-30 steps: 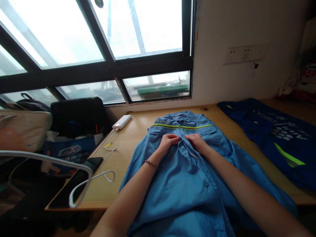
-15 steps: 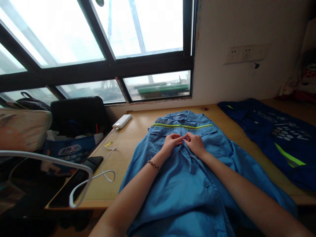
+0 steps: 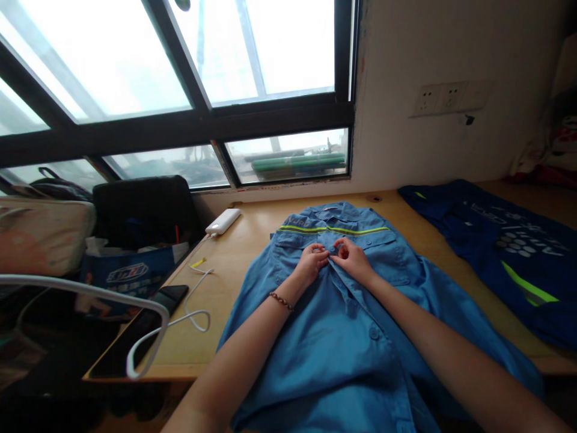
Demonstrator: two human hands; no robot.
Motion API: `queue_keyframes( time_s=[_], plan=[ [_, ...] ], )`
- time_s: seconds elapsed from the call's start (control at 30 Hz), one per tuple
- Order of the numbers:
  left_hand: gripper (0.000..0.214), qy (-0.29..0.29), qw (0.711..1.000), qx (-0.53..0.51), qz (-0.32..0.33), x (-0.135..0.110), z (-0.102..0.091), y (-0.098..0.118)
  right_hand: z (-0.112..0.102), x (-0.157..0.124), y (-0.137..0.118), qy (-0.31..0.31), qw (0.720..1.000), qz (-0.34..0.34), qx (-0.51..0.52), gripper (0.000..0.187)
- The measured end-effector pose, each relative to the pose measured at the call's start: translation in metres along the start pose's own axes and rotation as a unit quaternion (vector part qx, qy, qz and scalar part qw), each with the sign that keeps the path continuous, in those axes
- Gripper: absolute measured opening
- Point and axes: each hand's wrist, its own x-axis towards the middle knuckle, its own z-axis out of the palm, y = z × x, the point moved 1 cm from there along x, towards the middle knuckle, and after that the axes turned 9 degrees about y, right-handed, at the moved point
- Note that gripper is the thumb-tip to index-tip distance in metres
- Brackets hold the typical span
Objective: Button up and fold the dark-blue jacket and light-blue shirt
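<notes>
Right fingers (image 3: 350,245) wider, blue shirt (image 3: 320,331) creased

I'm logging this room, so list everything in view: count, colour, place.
Table: 1, tan, below window
Shirt: 1, light blue, table's middle
Garment: 1, dark blue, table's right
Boxy device: 1, white, table's left side
Cable: 1+, white, table's left
Flat slab: 1+, black, table's left
Chair: 1, black, left beyond table
Shopping bag: 1, blue, by chair
Soft case: 1, pale, far left
Window: 1, dark-framed, ahead
Tubes: count unclear, green, beyond window
Wall: 1, pale, right of window
Outlets: 2+, pale, on wall
Bracelet: 1, brown, left wrist
Left hand: 1, bare, on shirt front
Right hand: 1, bare, on shirt front
</notes>
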Motion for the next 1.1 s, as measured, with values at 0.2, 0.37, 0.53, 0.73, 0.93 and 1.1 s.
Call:
queue_keyframes(
  time_s=[0.2,0.37,0.53,0.73,0.93,1.1],
  plan=[
    [0.038,-0.028,0.997,0.025,0.065,0.004,-0.002,-0.003,0.002,0.004,0.010,-0.004,1.000,-0.028,0.003,0.031],
    [0.030,-0.060,0.971,0.173,0.156,0.013,-0.004,-0.003,-0.004,0.011,0.016,0.022,0.996,0.084,-0.020,0.029],
    [0.015,-0.085,0.909,0.309,0.265,0.028,-0.003,-0.004,-0.010,-0.008,-0.008,-0.051,0.979,0.050,-0.192,0.021],
    [0.015,-0.097,0.868,0.356,0.331,0.063,0.002,0.002,-0.015,-0.018,-0.019,-0.048,0.936,0.042,-0.345,0.016],
    [0.029,-0.059,0.868,0.371,0.324,0.089,0.011,0.012,-0.019,0.004,0.015,-0.013,0.989,0.119,-0.091,0.007],
    [0.044,-0.044,0.843,0.427,0.323,0.083,0.014,0.012,-0.026,0.005,0.028,-0.084,0.914,0.296,0.263,0.018]
  ],
)
